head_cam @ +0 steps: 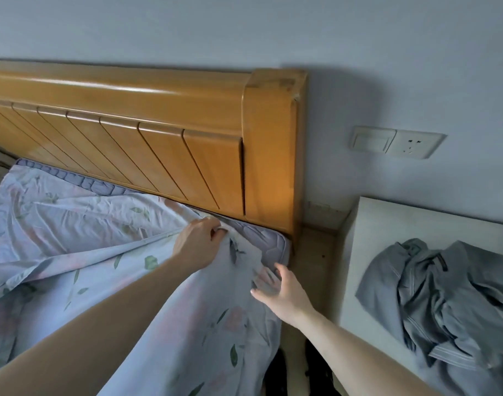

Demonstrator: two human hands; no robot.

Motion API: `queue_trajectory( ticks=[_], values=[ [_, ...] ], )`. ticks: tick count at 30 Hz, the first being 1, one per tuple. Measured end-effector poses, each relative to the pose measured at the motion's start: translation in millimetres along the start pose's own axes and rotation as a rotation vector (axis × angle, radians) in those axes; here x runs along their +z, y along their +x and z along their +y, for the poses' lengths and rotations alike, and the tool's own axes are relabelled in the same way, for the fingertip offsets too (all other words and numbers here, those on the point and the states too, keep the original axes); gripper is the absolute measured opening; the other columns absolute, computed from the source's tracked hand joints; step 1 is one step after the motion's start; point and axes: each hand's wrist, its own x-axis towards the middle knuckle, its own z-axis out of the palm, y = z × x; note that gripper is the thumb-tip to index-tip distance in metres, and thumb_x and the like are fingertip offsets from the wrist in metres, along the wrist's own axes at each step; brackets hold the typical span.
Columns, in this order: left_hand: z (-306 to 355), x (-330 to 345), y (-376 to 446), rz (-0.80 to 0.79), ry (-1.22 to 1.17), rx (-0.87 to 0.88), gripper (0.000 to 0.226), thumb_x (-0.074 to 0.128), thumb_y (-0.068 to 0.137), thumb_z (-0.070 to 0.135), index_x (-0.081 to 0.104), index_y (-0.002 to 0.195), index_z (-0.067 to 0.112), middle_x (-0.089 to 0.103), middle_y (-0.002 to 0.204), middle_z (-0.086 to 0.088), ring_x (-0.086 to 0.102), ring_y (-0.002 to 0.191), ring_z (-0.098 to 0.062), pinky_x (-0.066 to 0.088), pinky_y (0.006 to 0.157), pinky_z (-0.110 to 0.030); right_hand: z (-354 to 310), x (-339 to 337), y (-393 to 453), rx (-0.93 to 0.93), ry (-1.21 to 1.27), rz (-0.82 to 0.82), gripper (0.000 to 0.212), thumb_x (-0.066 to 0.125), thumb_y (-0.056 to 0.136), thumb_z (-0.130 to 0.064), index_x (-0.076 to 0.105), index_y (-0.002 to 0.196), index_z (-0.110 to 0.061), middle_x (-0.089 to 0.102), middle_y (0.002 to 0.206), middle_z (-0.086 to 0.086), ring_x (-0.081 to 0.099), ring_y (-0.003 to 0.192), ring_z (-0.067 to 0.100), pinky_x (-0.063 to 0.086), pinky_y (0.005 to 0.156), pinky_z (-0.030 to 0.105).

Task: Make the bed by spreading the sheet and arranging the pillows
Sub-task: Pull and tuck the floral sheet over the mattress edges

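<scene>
The sheet (87, 252) is being spread at the headboard (130, 144) corner, bunched under the left hand (199, 241), whose grip is closed on it. Below it, the right hand (281, 292) is held open against the hanging edge; tucking over the mattress (261, 235) seems called for next.

The headboard (147, 132) is glossy orange-brown wood with slanted panels under a rounded top rail, ending in a square post on its right. Behind the headboard stands a plain pale wall (273, 30). On that wall, right of the post, a switch (371, 139) and a socket (416, 144) sit side by side, touching. Below them, right of the headboard, stands a white nightstand (387, 224) with crumpled grey clothes (444, 298) on top. Between the headboard's post and the nightstand shows a strip of beige floor (316, 252).
</scene>
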Motion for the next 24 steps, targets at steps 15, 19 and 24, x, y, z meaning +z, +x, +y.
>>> queue_trajectory(
  ticks=[15,19,24],
  values=[
    [-75,97,57,0.047,0.084,0.162,0.02,0.062,0.095,0.032,0.054,0.077,0.029,0.057,0.073,0.013,0.053,0.084,-0.022,0.046,0.07,-0.038,52,34,134,0.114,0.062,0.456,0.019,0.046,0.092,-0.021,0.065,0.093,-0.026,0.071,0.089,0.001,0.068,0.079,0.026,0.059,0.067,0.037],
    [-101,138,51,-0.15,0.373,0.201,0.019,0.054,0.096,0.03,0.058,0.114,0.027,0.066,0.102,0.007,0.056,0.104,-0.02,0.043,0.096,-0.038,65,-14,114,0.025,-0.021,0.457,0.02,0.046,0.096,-0.011,0.064,0.095,-0.019,0.066,0.088,-0.005,0.058,0.078,0.017,0.041,0.057,0.022],
    [-110,159,57,-0.186,0.333,-0.054,0.017,0.044,0.103,0.035,0.06,0.102,0.029,0.068,0.082,0.002,0.065,0.077,-0.025,0.046,0.076,-0.036,90,-60,111,0.1,-0.022,0.516,0.03,0.046,0.1,-0.02,0.061,0.074,-0.015,0.062,0.072,0.001,0.057,0.075,0.026,0.038,0.057,0.029]
  ],
)
